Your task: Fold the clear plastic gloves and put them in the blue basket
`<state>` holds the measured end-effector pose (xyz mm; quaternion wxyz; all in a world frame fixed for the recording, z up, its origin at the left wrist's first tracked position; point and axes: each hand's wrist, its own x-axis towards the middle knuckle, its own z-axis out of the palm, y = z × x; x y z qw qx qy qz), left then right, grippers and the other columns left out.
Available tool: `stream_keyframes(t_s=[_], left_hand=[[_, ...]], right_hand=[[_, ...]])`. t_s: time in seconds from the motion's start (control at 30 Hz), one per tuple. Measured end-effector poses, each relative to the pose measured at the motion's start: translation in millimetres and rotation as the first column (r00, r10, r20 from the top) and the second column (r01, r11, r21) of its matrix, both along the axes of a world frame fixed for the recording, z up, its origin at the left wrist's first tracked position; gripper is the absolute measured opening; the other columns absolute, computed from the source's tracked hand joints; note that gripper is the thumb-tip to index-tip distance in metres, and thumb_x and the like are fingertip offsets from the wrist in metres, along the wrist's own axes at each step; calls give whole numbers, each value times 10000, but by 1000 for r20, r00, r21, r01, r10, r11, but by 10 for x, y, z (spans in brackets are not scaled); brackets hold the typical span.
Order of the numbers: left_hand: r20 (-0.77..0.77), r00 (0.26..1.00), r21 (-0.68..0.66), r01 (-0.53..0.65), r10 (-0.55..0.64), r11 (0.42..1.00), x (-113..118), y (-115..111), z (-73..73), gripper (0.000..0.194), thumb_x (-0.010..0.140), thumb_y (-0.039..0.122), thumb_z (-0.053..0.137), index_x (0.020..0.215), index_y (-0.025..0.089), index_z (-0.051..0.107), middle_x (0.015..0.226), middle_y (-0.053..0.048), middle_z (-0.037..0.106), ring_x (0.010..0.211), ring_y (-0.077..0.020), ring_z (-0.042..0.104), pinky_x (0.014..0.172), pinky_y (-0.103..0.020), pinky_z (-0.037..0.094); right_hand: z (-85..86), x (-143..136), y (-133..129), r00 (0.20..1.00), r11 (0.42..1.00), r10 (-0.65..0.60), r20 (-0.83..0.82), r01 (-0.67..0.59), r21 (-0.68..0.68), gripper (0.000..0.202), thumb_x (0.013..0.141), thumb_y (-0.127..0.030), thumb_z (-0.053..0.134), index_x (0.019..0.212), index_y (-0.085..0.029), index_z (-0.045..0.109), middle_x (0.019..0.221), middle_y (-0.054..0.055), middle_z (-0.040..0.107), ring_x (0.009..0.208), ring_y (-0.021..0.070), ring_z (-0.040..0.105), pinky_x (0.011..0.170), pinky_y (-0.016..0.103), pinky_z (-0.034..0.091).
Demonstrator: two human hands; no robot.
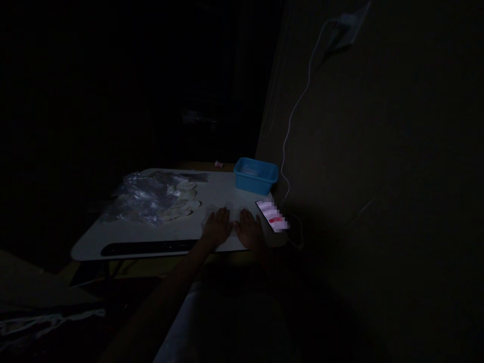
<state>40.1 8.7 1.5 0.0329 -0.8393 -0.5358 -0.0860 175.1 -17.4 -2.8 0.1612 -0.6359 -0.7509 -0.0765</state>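
On white table [221, 189] | both hands [233, 229] flat (palms down) | grips empty

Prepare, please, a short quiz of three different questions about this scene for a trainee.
1. What colour is the basin?
a) red
b) blue
c) white
2. True or false: the left hand and the right hand both rest on the white table, holding nothing.
3. Fill in the word: the lit phone lies nearer to the person's ____ hand.
Key: 1 b; 2 true; 3 right
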Motion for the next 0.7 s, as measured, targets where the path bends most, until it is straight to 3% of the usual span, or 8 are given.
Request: stream_keyframes(t_s=[0.37, 0.5, 0.6, 0.7], left_hand=[[-53, 992, 59, -112, 115, 992, -479, 56, 14, 519, 882, 333, 183, 1309, 86, 346, 1387, -147, 327, 1283, -245, 286, 1012, -466, 213], [-55, 992, 79, -111, 116, 991, -494, 59, 4, 516, 878, 334, 192, 1303, 95, 359, 1380, -147, 337, 1274, -248, 302, 1008, -468, 211], [-34, 993, 79, -108, 111, 991, -480, 59, -6, 520, 875, 334, 195, 1302, 89, 362, 1379, -155, 336, 1275, -251, 299, 1003, -475, 217], [-24, 993, 72, -112, 114, 991, -474, 68, -22, 527, 873, 336, 190, 1306, 84, 356, 1379, -158, 335, 1275, -256, 299, 999, -482, 219]], right_hand=[[-42, 11, 16, 1000, 1000, 11, 1, -11, 22, 503, 905, -396, 236, 1297, -120, 390, 1363, 118, 372, 1268, 217, 320, 1030, 464, 213], [-94, 76, 102, 999, 999, 15, -34, -13, 44, 460, 909, -358, 252, 1268, -137, 435, 1334, 122, 418, 1238, 213, 371, 1020, 450, 255], [-122, 169, 180, 989, 995, -66, -132, 75, 65, 430, 903, -294, 285, 1241, -100, 465, 1262, 147, 497, 1179, 207, 446, 984, 377, 337], [-81, 185, 184, 974, 986, -112, -198, 134, 98, 437, 882, -239, 307, 1262, -67, 435, 1262, 162, 493, 1198, 219, 422, 989, 368, 338]])
